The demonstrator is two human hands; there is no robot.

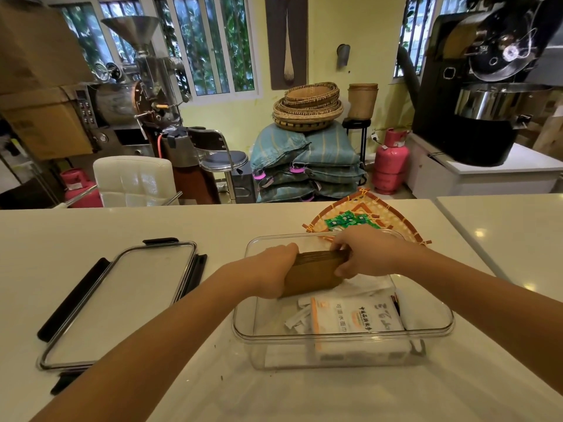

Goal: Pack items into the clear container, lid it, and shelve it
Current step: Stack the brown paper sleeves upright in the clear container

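A clear rectangular container (341,336) stands on the white counter in front of me. Over its far half, both hands grip a stack of brown paper sleeves (313,275): my left hand (274,272) on the stack's left end, my right hand (362,254) on its right end. White packets (356,318) with printed text and several white sachets lie inside the container's near half. The container's lid (122,300), clear with black latches, lies flat on the counter to the left.
A fan-shaped woven tray (393,217) with several green sachets (350,222) sits just beyond the container. The counter's far edge runs behind it. Past the counter are a white chair, a stool, stacked sacks, baskets and roasting machines.
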